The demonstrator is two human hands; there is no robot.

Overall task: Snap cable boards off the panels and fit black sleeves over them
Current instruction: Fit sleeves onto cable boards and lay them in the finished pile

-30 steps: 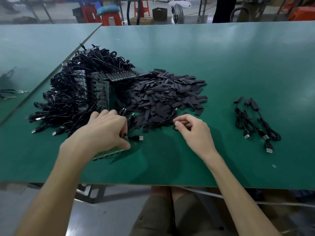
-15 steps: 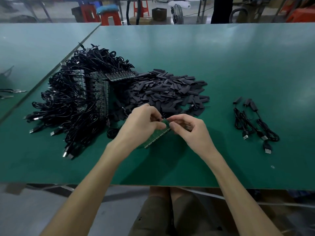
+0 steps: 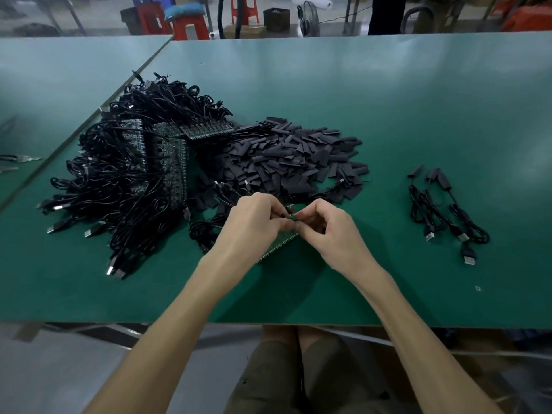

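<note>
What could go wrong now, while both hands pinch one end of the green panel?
1. The left hand and the right hand pinch only the far end of the panel. Its long near end is not held, so the snap might twist it or break at the wrong board.
2. The cable pile lies tangled just left of the hands; a freed cable might snag there.
3. The sleeve pile sits right behind the hands; a sudden jerk might scatter sleeves.

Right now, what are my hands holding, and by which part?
The left hand and the right hand both pinch the far end of one panel; the rest juts out below them, ungripped.
</note>
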